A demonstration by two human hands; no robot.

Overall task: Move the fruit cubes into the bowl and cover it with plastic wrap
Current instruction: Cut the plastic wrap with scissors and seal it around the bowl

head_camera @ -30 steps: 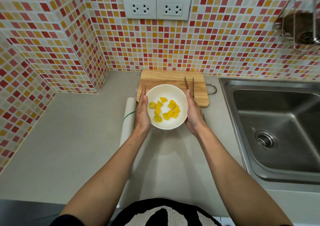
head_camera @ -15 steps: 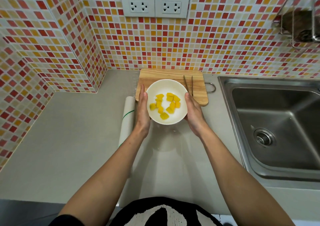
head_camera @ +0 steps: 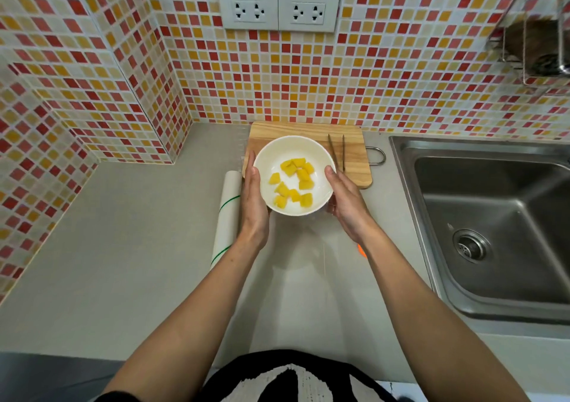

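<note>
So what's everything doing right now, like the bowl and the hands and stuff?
White round bowl: held between both hands, no wrap visible on it.
Yellow fruit cubes: inside the bowl.
Left hand: fingers straight against the bowl's side.
Right hand: cupping the bowl's other side.
Plastic wrap roll: lying on the counter.
Metal tongs: resting on wooden cutting board.
</note>
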